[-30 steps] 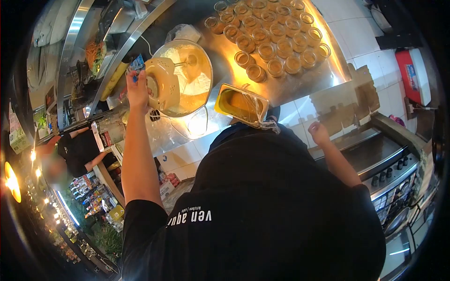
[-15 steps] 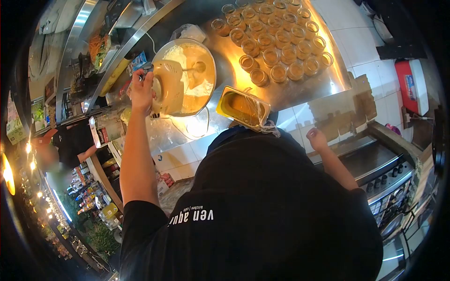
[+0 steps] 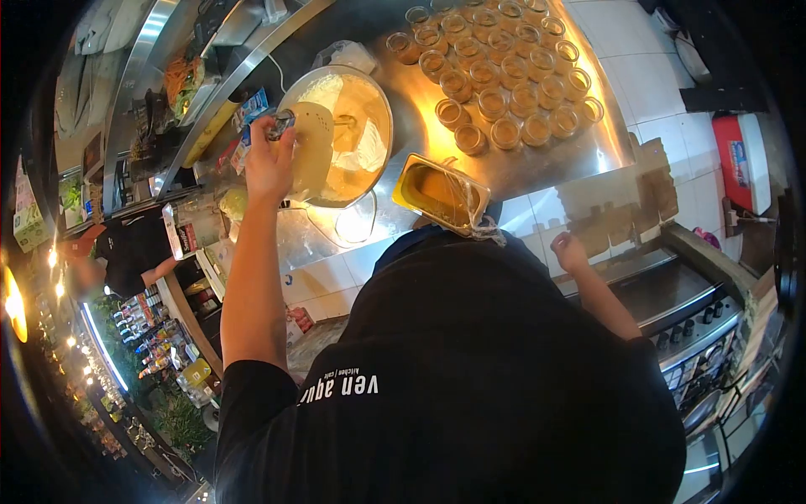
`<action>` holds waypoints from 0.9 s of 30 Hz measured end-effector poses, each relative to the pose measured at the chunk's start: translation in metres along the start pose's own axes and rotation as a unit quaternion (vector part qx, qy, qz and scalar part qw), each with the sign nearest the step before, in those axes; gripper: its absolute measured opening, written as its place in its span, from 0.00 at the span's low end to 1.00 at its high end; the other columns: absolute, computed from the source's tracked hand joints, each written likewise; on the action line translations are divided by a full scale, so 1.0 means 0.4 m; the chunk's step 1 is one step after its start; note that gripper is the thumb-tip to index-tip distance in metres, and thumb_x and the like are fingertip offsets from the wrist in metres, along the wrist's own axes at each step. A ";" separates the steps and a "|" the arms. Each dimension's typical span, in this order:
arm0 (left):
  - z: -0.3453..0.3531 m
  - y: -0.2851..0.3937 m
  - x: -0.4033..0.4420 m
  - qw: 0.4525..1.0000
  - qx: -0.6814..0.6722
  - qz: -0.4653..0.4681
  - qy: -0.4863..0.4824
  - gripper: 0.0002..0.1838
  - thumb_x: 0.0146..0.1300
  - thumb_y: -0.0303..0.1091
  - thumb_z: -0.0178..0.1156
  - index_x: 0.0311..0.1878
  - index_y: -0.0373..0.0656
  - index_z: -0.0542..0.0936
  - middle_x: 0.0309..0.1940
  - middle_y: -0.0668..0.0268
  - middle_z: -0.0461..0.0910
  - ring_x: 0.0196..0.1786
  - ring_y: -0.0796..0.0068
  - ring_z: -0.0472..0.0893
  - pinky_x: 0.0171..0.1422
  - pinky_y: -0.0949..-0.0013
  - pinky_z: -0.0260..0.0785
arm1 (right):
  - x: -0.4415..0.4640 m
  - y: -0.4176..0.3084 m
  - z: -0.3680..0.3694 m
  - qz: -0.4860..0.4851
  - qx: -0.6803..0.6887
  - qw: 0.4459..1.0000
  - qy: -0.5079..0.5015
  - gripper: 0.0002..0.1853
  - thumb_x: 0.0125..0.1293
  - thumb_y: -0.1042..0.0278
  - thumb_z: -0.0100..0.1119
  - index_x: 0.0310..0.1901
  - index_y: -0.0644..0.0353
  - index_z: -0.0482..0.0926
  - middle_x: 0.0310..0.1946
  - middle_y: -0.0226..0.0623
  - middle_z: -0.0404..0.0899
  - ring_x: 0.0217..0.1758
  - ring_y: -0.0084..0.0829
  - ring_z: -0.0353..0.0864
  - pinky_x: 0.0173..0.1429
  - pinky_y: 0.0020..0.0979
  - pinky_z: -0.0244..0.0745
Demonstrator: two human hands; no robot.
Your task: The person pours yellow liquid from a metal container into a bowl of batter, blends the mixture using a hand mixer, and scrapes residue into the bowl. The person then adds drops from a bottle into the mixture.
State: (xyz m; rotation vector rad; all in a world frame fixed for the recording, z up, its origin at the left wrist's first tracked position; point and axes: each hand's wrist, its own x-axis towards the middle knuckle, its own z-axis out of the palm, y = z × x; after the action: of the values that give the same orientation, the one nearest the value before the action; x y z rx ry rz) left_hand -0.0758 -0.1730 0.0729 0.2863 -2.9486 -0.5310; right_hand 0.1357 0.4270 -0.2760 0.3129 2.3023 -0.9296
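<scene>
My left hand [image 3: 270, 164] is wrapped round the handle of a cream-coloured hand mixer [image 3: 312, 151] with vent holes in its body. The mixer is over the near left side of a big round bowl [image 3: 389, 139]. Pale batter [image 3: 367, 160] fills the bowl, with a lighter creamy patch in it. The mixer body hides part of the bowl, and the beater end shows only in part. My right hand [image 3: 571, 252] hangs low at my right side, away from the counter, fingers curled in and nothing visible in them.
Several open glass jars [image 3: 491, 102] stand close together on the steel counter [image 3: 411, 126]. A rectangular yellowish tub [image 3: 406, 191], with clear plastic on it, sits at the counter's near edge. A stove [image 3: 663, 281] is at right; another person [image 3: 130, 256] stands at far left.
My left hand has shifted slightly to the right, and the mixer is tilted differently, so the beater end shows less. My right hand stays at my side. The view has shifted slightly.
</scene>
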 end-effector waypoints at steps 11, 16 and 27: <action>-0.071 0.044 -0.055 0.991 0.040 -0.058 -0.111 0.20 0.78 0.49 0.67 0.62 0.48 0.76 0.42 0.52 0.87 0.46 0.54 0.88 0.51 0.53 0.77 | -0.036 0.014 0.029 0.025 0.033 0.999 -0.007 0.13 0.64 0.59 0.71 0.43 0.58 0.86 0.33 0.44 0.88 0.40 0.45 0.90 0.49 0.45 0.83; 0.035 -0.008 -0.011 0.998 -0.011 0.002 0.069 0.22 0.77 0.51 0.67 0.62 0.49 0.76 0.36 0.54 0.86 0.38 0.59 0.85 0.47 0.56 0.76 | -0.009 -0.004 -0.004 0.011 -0.005 1.000 -0.014 0.14 0.68 0.55 0.66 0.44 0.59 0.85 0.40 0.51 0.89 0.46 0.51 0.89 0.53 0.48 0.83; -0.107 -0.034 -0.075 0.997 0.037 -0.011 -0.073 0.21 0.78 0.49 0.66 0.64 0.49 0.74 0.40 0.49 0.88 0.45 0.41 0.89 0.53 0.49 0.78 | -0.040 0.029 0.043 0.033 0.011 0.999 -0.003 0.13 0.66 0.57 0.69 0.43 0.57 0.86 0.36 0.47 0.89 0.42 0.47 0.90 0.51 0.46 0.84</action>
State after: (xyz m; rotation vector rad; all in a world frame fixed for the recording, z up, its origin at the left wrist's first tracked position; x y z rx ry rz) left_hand -0.0374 -0.1934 0.1050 0.2991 -3.1157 -0.4647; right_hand 0.1612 0.4236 -0.2816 0.3940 2.2629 -0.9228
